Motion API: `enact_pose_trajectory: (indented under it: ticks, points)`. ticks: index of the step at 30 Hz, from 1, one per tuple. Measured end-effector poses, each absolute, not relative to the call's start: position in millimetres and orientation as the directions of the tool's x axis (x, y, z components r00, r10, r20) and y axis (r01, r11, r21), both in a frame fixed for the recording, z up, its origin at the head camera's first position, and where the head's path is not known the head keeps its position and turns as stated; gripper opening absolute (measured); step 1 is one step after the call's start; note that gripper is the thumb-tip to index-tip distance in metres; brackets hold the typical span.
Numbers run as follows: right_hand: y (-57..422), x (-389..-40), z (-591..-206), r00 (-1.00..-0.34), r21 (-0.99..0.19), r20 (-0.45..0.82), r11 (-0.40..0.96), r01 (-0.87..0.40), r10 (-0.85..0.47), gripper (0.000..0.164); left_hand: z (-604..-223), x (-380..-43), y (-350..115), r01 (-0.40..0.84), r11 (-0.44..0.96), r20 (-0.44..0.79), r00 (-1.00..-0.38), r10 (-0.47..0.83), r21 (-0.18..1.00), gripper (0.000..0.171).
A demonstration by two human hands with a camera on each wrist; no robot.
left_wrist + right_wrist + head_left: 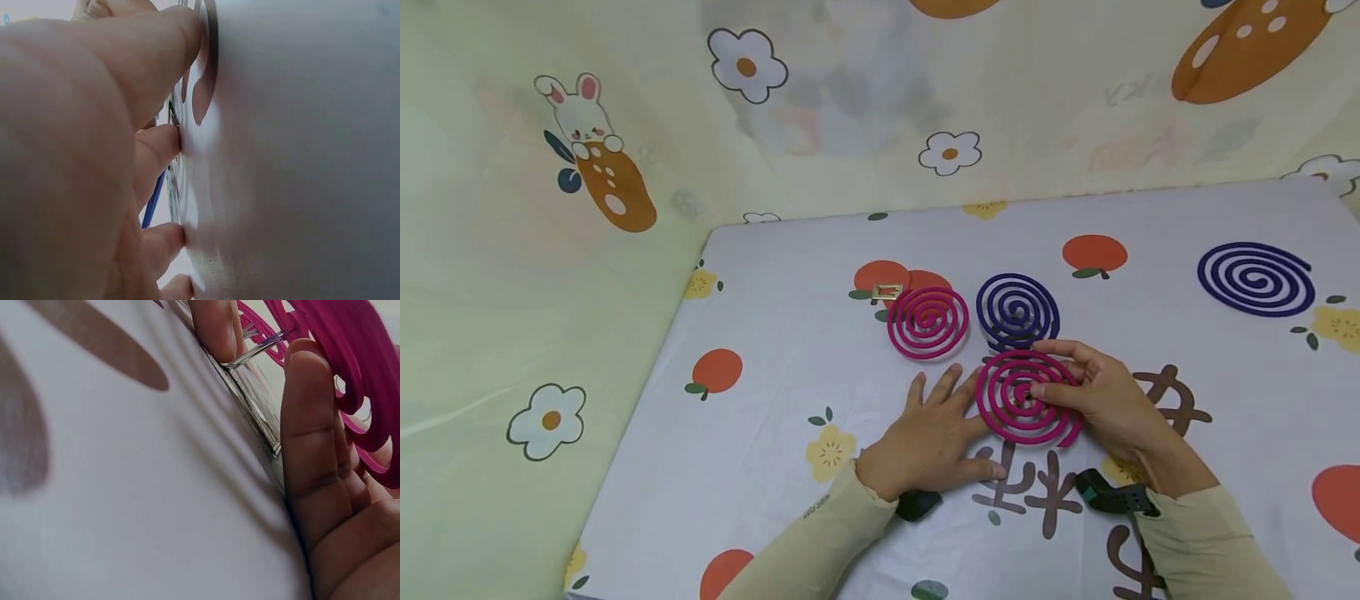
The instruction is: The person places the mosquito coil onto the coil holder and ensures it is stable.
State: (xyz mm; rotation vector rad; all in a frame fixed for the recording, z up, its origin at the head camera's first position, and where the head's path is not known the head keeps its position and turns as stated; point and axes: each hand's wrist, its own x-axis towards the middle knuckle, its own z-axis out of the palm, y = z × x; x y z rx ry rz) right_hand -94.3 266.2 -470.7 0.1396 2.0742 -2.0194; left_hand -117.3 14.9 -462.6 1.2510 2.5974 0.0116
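My right hand (1105, 396) holds a pink mosquito coil (1021, 392), thumb on top near its centre and other fingers beneath. In the right wrist view, a thin metal stand (256, 352) lies under this coil, its raised prong reaching toward the coil's centre. My left hand (928, 442) rests on the table with fingers spread, and one fingertip (215, 340) presses on the stand's flat base. Part of that hand is hidden under the coil. Just beyond lies a blue mosquito coil (1018, 310), with another pink coil (928, 320) to its left.
A small gold-coloured metal piece (887, 291) lies at the left pink coil's upper edge. Another blue coil (1256, 280) is at the far right. The printed white cloth (655, 492) covers the table, with patterned sheets (850, 100) behind and to the left.
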Motion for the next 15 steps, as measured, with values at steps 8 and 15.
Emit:
enact_pose_trajectory:
  ticks: [8,15]
  points:
    - [267.1,-95.7,-469.8,-0.967,-0.971,-0.234,-0.032,0.238,-0.104,0.063,-463.0,-118.0,13.7,0.770,0.625,-0.220,-0.593,0.775,0.127,0.073]
    - [267.5,-95.1,-469.2,-0.969,-0.970,-0.229,-0.063,0.236,-0.092,0.061,-462.9,-118.0,13.6,0.772,0.621,-0.214,-0.589,0.779,0.136,0.073]
